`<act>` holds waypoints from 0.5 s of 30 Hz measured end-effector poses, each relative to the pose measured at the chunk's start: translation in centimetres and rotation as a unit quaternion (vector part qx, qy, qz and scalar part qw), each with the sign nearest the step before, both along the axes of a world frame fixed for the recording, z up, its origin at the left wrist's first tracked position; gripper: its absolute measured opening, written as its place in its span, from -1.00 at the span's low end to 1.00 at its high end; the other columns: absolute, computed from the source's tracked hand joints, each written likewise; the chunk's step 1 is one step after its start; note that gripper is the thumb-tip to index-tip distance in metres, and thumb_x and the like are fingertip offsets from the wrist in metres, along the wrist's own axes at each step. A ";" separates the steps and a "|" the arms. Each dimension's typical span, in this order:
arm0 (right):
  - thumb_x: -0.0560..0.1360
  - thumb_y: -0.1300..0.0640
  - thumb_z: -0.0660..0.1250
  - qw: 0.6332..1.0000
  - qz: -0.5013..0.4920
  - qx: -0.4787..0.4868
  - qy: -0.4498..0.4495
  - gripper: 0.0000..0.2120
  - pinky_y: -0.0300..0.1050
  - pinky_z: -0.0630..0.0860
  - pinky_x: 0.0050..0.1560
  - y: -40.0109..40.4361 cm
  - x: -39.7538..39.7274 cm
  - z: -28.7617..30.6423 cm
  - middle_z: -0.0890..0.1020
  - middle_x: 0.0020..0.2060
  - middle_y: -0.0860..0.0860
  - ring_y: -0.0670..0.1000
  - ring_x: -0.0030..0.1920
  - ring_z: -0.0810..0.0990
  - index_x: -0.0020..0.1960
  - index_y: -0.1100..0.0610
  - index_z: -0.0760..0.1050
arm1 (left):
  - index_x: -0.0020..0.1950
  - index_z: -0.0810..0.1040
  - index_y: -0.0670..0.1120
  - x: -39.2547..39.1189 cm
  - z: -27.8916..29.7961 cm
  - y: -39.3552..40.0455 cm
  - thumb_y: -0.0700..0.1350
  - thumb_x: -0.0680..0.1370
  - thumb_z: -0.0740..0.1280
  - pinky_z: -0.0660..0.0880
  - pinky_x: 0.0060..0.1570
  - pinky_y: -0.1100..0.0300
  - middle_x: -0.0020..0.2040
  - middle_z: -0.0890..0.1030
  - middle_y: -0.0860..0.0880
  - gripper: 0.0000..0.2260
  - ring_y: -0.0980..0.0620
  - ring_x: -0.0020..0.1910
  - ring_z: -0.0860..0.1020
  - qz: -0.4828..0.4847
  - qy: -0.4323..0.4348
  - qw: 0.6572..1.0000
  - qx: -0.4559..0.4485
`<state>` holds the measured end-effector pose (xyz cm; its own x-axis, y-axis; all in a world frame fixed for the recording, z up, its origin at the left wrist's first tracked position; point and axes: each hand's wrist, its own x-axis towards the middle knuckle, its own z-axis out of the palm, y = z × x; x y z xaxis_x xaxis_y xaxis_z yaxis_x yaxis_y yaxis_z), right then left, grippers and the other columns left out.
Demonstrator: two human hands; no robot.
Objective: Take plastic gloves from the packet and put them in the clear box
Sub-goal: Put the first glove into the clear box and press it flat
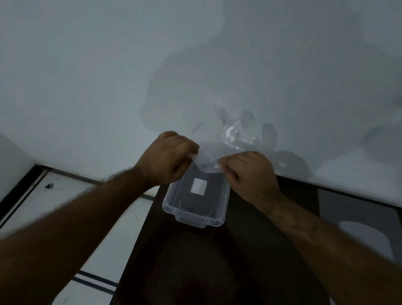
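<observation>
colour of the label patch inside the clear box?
White, a plain square patch on the bottom of the clear box; head view shows it.

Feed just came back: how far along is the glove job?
Done: nothing visible inside the clear box on the dark table except a white label. In hand: left hand and right hand pinch a thin plastic glove above the box's far end. Left: lower it in. The packet cannot be identified.

wall (107, 46): pale, shadowed | table (246, 265): dark, glossy | floor (115, 230): white tiles
</observation>
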<state>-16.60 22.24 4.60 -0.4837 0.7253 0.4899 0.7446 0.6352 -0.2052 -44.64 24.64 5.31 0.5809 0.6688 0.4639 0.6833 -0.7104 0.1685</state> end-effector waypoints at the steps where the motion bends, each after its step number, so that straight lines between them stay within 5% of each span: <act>1: 0.61 0.11 0.43 1.000 -0.002 -0.013 -0.012 -0.85 0.03 0.58 0.13 0.2 -0.1 -1.0 0.78 -0.02 -0.03 0.01 -0.03 0.72 0.14 0.08 0.72 | 0.13 0.66 -0.16 -0.1 -1.1 0.2 -0.12 0.56 0.31 0.49 0.20 -0.02 0.08 0.75 -0.11 -0.77 -0.15 0.02 0.70 0.001 0.012 1.000 -0.016; 7: 0.59 0.10 0.41 0.991 -0.003 -0.089 -0.098 -0.89 0.07 0.58 0.10 1.3 -1.0 -6.2 0.76 -0.10 -0.03 0.07 -0.08 0.70 0.06 0.03 0.69 | 0.09 0.66 -0.07 -0.2 -6.6 1.2 -0.07 0.56 0.26 0.46 0.33 -0.07 0.07 0.75 -0.07 -0.78 -0.13 0.05 0.70 0.003 0.129 0.988 -0.088; 11: 0.60 0.05 0.34 0.971 0.007 -0.138 -0.192 -0.87 0.03 0.53 0.12 2.0 -1.8 -8.3 0.71 -0.18 -0.03 0.07 -0.13 0.67 -0.06 0.01 0.66 | 0.07 0.68 -0.04 0.4 -9.6 1.4 -0.05 0.57 0.40 0.46 0.35 -0.09 0.04 0.76 -0.05 -0.86 -0.12 0.09 0.69 -0.029 0.225 0.968 -0.107; 15: 0.65 -0.01 0.26 0.947 0.026 -0.182 -0.265 -0.80 0.06 0.44 0.28 2.7 -2.7 -9.8 0.70 -0.19 -0.05 0.04 -0.13 0.65 -0.04 -0.03 0.64 | 0.12 0.68 -0.03 0.8 -11.2 2.3 -0.05 0.59 0.37 0.33 0.50 -0.13 0.05 0.75 -0.04 -0.84 -0.11 0.13 0.69 -0.020 0.306 0.942 -0.139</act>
<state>-19.35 24.95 -5.24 -0.6314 0.7677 -0.1090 0.7738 0.6330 -0.0238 -43.85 26.94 -5.84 0.7095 0.6874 -0.1552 0.6871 -0.7237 -0.0642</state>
